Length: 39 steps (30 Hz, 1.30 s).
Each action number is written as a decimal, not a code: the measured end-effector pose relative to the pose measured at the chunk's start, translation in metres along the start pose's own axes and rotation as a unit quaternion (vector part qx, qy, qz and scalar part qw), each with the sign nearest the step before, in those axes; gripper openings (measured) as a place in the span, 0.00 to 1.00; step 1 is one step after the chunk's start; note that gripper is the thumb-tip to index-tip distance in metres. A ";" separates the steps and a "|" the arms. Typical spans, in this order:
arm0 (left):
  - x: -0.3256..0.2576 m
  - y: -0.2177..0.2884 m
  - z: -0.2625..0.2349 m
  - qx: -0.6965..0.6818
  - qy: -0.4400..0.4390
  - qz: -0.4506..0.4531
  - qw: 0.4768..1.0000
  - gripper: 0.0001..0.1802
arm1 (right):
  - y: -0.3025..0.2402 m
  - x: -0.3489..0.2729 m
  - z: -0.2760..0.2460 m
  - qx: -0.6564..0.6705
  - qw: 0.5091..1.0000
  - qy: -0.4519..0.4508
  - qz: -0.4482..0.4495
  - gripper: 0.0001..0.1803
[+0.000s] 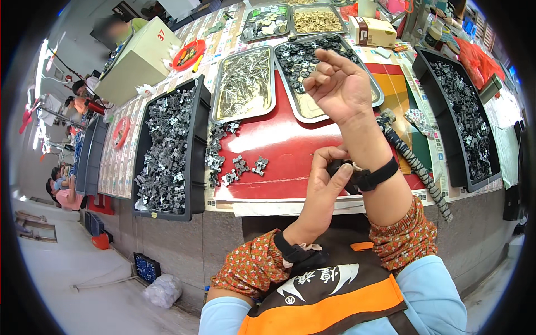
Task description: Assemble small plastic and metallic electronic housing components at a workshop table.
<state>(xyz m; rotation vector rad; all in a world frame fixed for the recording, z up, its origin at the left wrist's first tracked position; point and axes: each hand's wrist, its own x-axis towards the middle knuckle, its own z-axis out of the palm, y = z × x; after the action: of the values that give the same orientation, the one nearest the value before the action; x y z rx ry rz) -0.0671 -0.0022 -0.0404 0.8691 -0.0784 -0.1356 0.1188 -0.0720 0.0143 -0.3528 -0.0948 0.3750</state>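
My right hand (343, 89) is raised palm-up over the tray of black round parts (304, 64), its fingers loosely bent and apart, with nothing in them. A black wrist strap (382, 174) goes round my right wrist and carries a dark unit. My left hand (324, 184) pinches that unit at the inner side of the wrist; its fingers partly hide it. Another black strap (287, 248) sits on my left wrist. Several small grey metal-and-black parts (240, 163) lie on the red board (262, 145) to the left of my hands.
Black bins of small parts stand left (198, 139) and right (427, 72). A tray of metal pins (220, 92) is ahead. A tape-wrapped rod (416, 164) lies at right. Farther back are a cardboard box (371, 32), a tray of brass-coloured pieces (318, 22) and a red dish (188, 54).
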 end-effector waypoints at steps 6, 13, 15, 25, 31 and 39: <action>0.006 0.011 0.004 0.471 -0.044 0.254 0.844 0.16 | -0.012 -0.004 -0.016 0.048 0.997 0.053 -0.034 0.09; -0.005 0.013 0.013 0.545 -0.045 0.253 0.798 0.17 | -0.013 -0.007 -0.010 0.057 0.991 0.104 -0.062 0.08; -0.006 0.013 0.011 0.550 -0.055 0.233 0.800 0.16 | -0.013 -0.009 -0.008 0.061 0.990 0.107 -0.067 0.08; -0.001 0.028 0.011 0.504 -0.164 0.143 0.836 0.08 | -0.018 -0.004 -0.034 0.052 0.991 0.112 -0.060 0.07; -0.002 0.027 0.013 0.545 -0.150 0.083 0.821 0.07 | -0.019 -0.003 -0.041 0.076 0.987 0.133 -0.057 0.05; 0.018 0.024 0.008 0.532 -0.107 0.168 0.823 0.10 | -0.042 0.001 -0.040 0.117 0.980 0.141 -0.080 0.06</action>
<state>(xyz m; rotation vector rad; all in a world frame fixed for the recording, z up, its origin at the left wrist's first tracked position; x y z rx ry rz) -0.0484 0.0041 -0.0163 1.9444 -0.5580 0.1745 0.1405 -0.1213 -0.0083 -0.1612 0.1965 0.1715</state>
